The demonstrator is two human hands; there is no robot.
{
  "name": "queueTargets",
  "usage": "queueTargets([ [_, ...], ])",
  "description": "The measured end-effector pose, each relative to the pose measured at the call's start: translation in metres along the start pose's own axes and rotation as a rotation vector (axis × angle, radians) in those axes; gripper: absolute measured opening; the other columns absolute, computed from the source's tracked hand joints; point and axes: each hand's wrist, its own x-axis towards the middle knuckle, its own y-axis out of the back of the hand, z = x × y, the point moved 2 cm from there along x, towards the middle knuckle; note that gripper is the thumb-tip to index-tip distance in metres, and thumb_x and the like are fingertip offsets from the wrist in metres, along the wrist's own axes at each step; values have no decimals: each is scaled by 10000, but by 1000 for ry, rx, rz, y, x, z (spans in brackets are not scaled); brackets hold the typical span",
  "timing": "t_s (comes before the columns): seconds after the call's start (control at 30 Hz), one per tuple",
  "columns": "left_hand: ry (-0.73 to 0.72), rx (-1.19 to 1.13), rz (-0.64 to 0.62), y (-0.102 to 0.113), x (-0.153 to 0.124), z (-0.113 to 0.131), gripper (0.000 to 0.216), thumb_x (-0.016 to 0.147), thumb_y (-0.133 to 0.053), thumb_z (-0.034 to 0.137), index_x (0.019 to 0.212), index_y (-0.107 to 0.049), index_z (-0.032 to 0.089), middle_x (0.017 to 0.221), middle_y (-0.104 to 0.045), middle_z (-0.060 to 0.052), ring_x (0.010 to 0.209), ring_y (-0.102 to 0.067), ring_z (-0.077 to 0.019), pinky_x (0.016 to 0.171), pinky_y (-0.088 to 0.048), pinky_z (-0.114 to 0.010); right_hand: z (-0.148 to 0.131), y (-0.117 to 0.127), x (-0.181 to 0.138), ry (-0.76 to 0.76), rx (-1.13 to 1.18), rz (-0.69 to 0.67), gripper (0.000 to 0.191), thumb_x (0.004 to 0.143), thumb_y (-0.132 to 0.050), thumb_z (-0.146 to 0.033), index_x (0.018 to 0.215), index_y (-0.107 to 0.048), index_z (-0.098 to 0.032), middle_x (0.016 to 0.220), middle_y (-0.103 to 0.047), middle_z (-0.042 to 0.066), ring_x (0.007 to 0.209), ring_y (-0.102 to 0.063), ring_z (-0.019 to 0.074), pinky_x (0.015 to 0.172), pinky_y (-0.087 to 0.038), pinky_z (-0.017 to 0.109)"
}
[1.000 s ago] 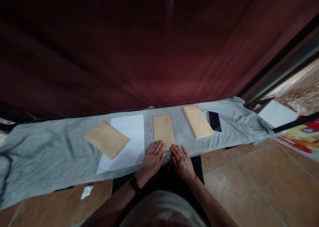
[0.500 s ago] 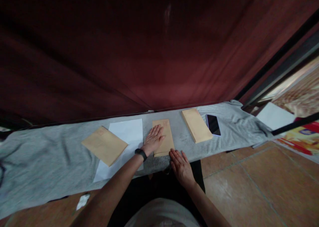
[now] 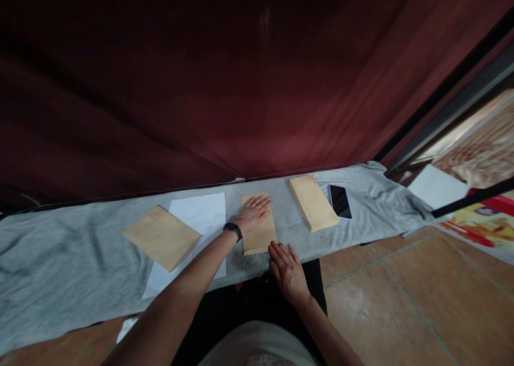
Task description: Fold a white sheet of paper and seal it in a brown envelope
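Note:
A brown paper envelope [image 3: 263, 236] lies upright to me on the grey cloth, its near end folded over. My left hand [image 3: 254, 213], with a black band at the wrist, rests flat across its upper part, fingers stretched to the right. At the envelope's lower right corner, my right hand [image 3: 287, 269] touches the edge with its fingers extended and slightly apart. To the left, another brown envelope [image 3: 161, 238] lies at a slant over sheets of white paper [image 3: 201, 210]. A thick stack of brown envelopes [image 3: 314, 202] sits to the right.
A phone [image 3: 340, 201] with a dark screen lies right of the stack. The grey cloth [image 3: 72, 264] covers a long narrow bench against a dark red wall [image 3: 249, 87]. Beyond the right end are a white board [image 3: 437, 186] and a colourful printed package [image 3: 488, 221]. Tiled floor lies below.
My left hand has slid up and to the right across the envelope, its fingers now pointing more to the right. My right hand stays at the lower right corner. The view has shifted slightly.

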Motion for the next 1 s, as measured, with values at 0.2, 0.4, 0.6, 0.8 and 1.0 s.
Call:
queueTargets([
  [0.2, -127, -53, -97, 2, -20, 13, 525, 1053, -255, 405, 1542, -344, 235, 1630, -324, -17, 1518, -213, -149, 1239, -124, -366, 0, 0, 0, -9, 1, -7, 463, 1048, -404, -241, 1510, -431, -235, 1481, -532, 53, 1362, -513, 210, 1206, -311, 441],
  [0.4, -222, -123, -172, 8, -48, 32, 508, 1067, -247, 406, 1531, -357, 231, 1639, -300, -13, 1518, -204, -113, 1241, -126, -334, 1, -1, -1, 4, 11, -5, 458, 1050, -388, -233, 1506, -435, -219, 1483, -527, 55, 1366, -508, 214, 1216, -293, 459],
  [0.6, -226, -193, -186, 20, -75, 50, 494, 1070, -247, 375, 1505, -406, 204, 1579, -418, -30, 1470, -336, -115, 1218, -239, -317, 2, -3, -2, 14, 2, -12, 455, 1050, -379, -225, 1500, -442, -212, 1495, -514, 57, 1364, -509, 225, 1209, -299, 476],
  [0.8, -105, -144, -26, 23, -117, 80, 483, 1048, -333, 328, 1490, -424, 158, 1550, -454, -104, 1459, -376, -190, 1210, -303, -393, 1, -2, -2, 3, -25, -16, 458, 1037, -412, -219, 1493, -455, -230, 1481, -533, 52, 1367, -506, 211, 1213, -296, 459],
  [1.0, -60, -71, 87, 10, -158, 108, 618, 1027, -409, 443, 1560, -268, 163, 1602, -362, -123, 1492, -313, -217, 1217, -310, -421, 2, 0, -2, -8, -16, -44, 446, 1037, -413, -215, 1478, -477, -233, 1477, -539, 49, 1373, -498, 207, 1212, -297, 454],
])
